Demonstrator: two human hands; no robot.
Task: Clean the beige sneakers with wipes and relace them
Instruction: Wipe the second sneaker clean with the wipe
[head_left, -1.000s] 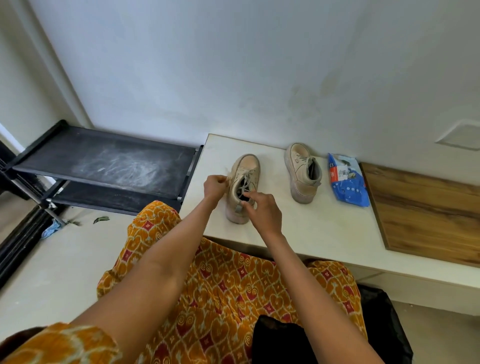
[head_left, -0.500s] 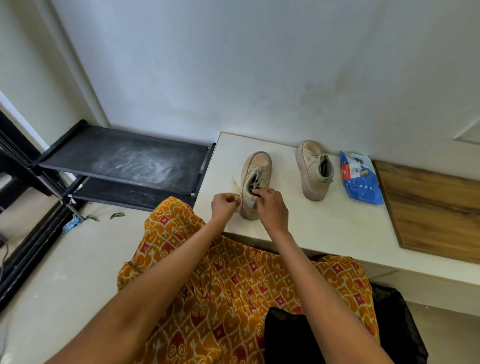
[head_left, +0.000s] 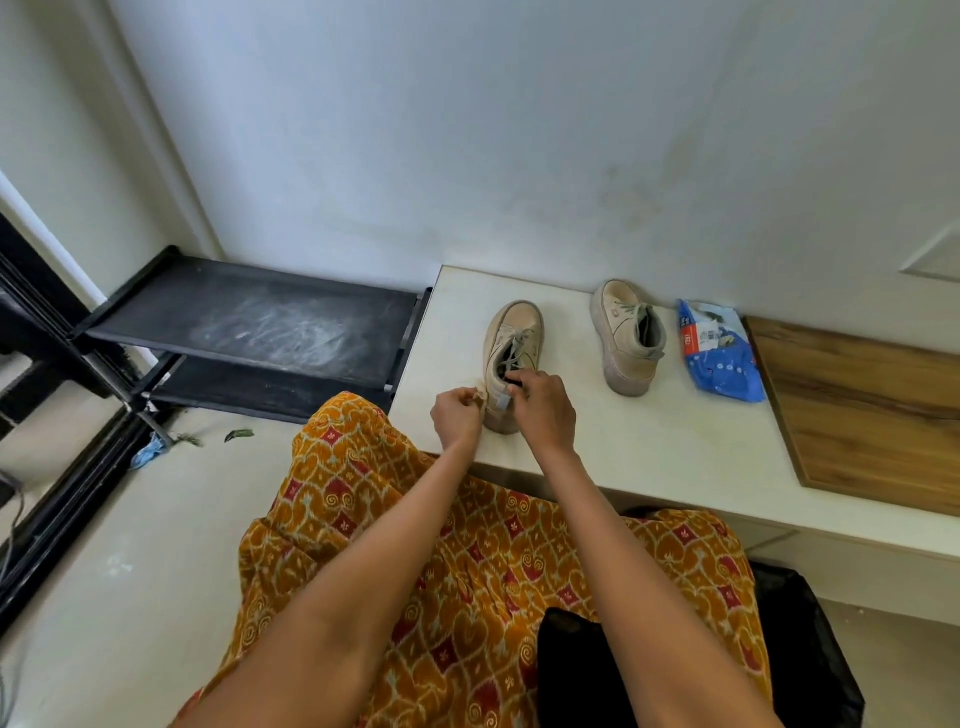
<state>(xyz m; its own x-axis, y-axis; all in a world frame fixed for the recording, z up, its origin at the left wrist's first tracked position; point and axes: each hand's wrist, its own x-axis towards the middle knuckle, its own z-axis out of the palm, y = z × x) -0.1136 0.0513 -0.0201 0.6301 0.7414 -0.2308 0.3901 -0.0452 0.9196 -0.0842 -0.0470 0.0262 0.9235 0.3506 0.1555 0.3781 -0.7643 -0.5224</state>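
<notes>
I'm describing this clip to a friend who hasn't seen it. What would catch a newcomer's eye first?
Both hands at the nearer beige sneaker on the white ledge: the left hand pinches a lace end beside its heel, and the right hand works at its opening. The second sneaker stands to the right, next to a blue wipes pack. An orange patterned garment fills the foreground.

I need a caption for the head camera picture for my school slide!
Left hand and right hand work the lace of the nearer beige sneaker; second sneaker and blue wipes pack wait alongside.
</notes>
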